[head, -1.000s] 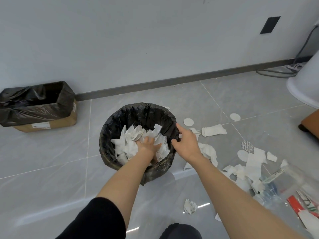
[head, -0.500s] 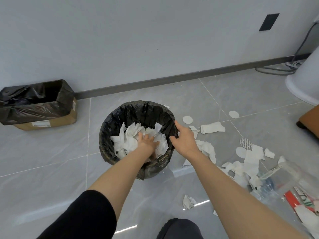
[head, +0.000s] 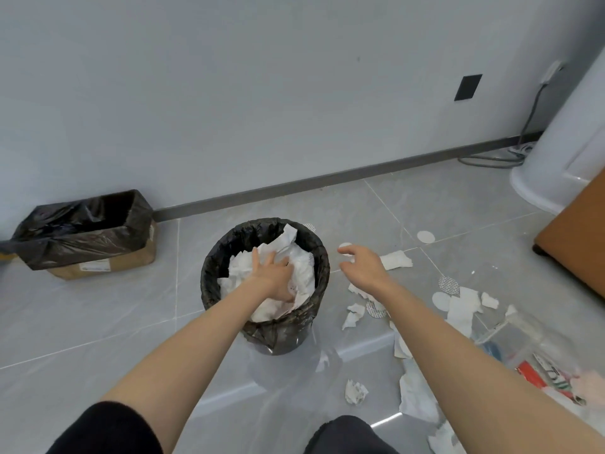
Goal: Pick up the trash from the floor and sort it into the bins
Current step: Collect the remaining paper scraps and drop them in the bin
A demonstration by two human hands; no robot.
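While the left hand (head: pixel 273 273) is pressed flat, fingers spread, onto the white paper (head: pixel 299 267) heaped in the round black-lined bin (head: pixel 209 273), the right hand (head: pixel 361 267) is held just right of the rim, fingers loosely curled, nothing gripped. More paper scraps (head: pixel 396 259) are scattered on the floor (head: pixel 98 322) to the right. A lined cardboard box (head: pixel 98 263) is seen by the wall.

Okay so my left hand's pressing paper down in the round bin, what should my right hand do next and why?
Probably drop the right hand onto the torn paper strip just beyond it: it hovers open and empty, while the left hand presses paper into the round bin.
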